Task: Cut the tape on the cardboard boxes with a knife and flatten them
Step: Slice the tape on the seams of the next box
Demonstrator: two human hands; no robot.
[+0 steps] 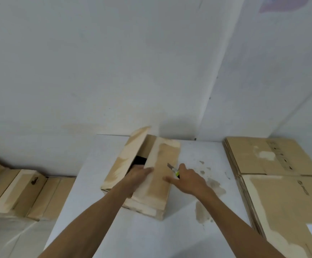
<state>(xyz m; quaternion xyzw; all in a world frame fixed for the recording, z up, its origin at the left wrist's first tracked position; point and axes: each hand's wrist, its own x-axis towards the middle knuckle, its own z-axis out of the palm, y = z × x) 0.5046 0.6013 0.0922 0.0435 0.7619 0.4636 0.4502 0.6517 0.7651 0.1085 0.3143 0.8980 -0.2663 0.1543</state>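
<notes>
Brown cardboard box (142, 175) at bench (114, 229) centre: top seam already opening. Left grip (138, 175) pressing flap flat-fingered; right grip (186, 178) clasping yellow-handled knife (173, 169). Flattened brown cardboard stack (274, 175) lying at right edge; taped boxes (21, 190) waiting left.

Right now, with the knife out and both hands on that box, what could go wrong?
The right hand holds the knife with its blade bared, pointing over the box flap; a slip could send it toward the left hand, whose fingers reach into the opening close by. The far flap stands up loosely, so the box may shift under pressure. The stained white table might also get scored.
</notes>
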